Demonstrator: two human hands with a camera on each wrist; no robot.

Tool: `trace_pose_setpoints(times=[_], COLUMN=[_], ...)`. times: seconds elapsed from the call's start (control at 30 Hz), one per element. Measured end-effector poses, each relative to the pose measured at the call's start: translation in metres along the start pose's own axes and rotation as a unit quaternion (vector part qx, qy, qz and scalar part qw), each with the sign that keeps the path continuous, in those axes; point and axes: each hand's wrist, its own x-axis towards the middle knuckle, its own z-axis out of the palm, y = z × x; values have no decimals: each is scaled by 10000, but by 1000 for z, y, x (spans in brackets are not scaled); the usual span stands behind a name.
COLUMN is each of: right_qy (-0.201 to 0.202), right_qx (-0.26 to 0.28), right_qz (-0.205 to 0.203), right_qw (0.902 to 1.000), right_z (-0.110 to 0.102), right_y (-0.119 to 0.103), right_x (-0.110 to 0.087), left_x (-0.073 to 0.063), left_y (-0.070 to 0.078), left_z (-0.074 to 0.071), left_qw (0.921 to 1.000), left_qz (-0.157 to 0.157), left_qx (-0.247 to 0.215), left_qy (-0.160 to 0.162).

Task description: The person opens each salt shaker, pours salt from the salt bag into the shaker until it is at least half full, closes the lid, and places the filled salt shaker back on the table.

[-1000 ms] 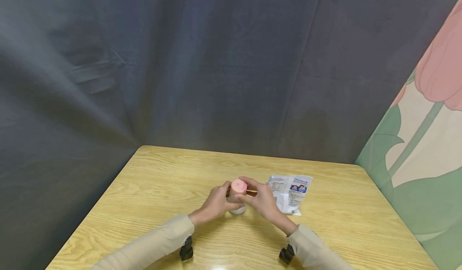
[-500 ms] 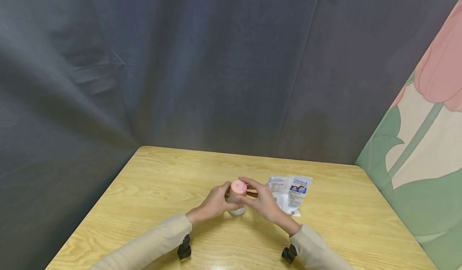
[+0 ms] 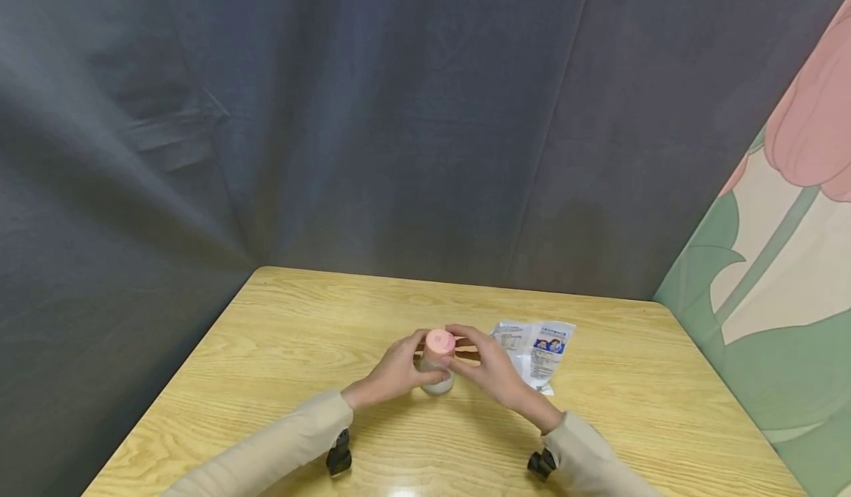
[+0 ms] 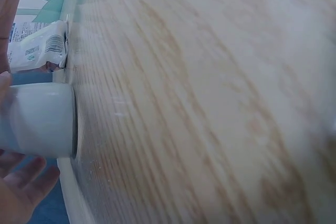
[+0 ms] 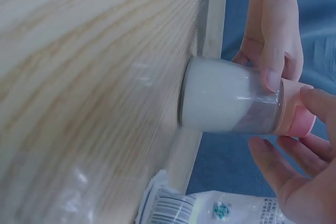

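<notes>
A see-through jar (image 5: 218, 95) with white contents and a pink lid (image 3: 439, 343) stands upright on the table. My left hand (image 3: 397, 368) grips the jar's upper body from the left, its thumb along the near side. From the other side my right hand (image 3: 488, 370) pinches the lid between thumb and fingers. The right wrist view shows the left hand (image 5: 275, 35) around the jar just below the lid, and right-hand fingers (image 5: 320, 103) at the lid. Only the lower white part of the jar (image 4: 39, 120) shows in the left wrist view.
A white printed packet (image 3: 537, 353) with a blue picture lies right of the jar, close beyond my right hand. The wooden table (image 3: 286, 334) ends at a dark curtain (image 3: 399, 150) behind, and a floral wall panel (image 3: 784, 283) flanks its right side.
My right hand's fingers have shifted on the lid, and its wrist has swung slightly to the right. My left hand and the jar stay nearly where they were.
</notes>
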Motion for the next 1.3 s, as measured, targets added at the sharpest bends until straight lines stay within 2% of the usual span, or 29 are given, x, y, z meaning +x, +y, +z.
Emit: trace_pose_setpoints(times=[0.4, 0.57, 0.93, 1.3], right_qy=[168, 394, 848, 908], right_qx=[-452, -753, -1262, -1401], right_qz=[-113, -243, -926, -1448], right_qw=[9988, 9961, 9840, 9753], right_z=[-6, -7, -20, -32], right_y=[-4, -6, -4, -2], right_x=[-4, -6, -14, -24], left_x=[-4, -6, -11, -19], left_y=[6, 7, 4, 3], left_z=[-5, -7, -15, -21], left_qw=[10000, 9999, 9993, 9992], left_qz=[36, 47, 181, 69], left_qx=[68, 47, 113, 173], left_qy=[29, 110, 307, 346])
